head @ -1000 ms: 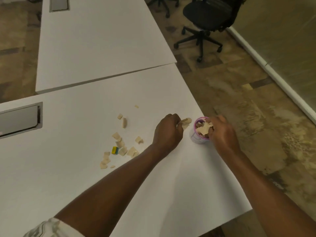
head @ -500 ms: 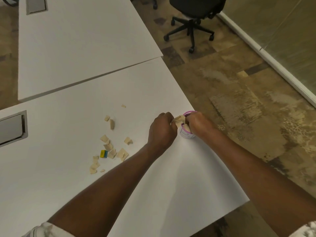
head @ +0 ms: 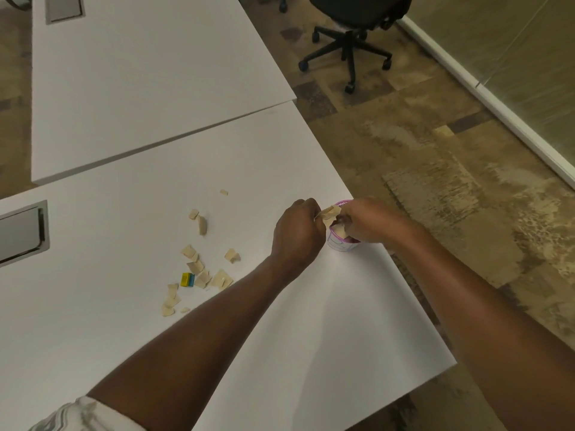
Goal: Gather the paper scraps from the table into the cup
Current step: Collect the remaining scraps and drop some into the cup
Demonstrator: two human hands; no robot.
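Since the earlier frame, the right hand has closed over the cup at centre right, fingers pushing scraps in. Left hand pinches paper scraps at the rim. A dozen-odd loose scraps remain on the table, centre left; roughly half done.

- Bench: smooth, matt white laminate under my arms.
- Paper scraps: thin beige paper, matt, creased and curled at the edges.
- Scrap pinched in my left hand: the same dull, crumpled paper.
- Cup: smooth white wall, purple rim.
- Small block: glossy yellow and blue plastic.
- Cable hatch: brushed grey metal, faint sheen.
- Floor: rough, mottled carpet.
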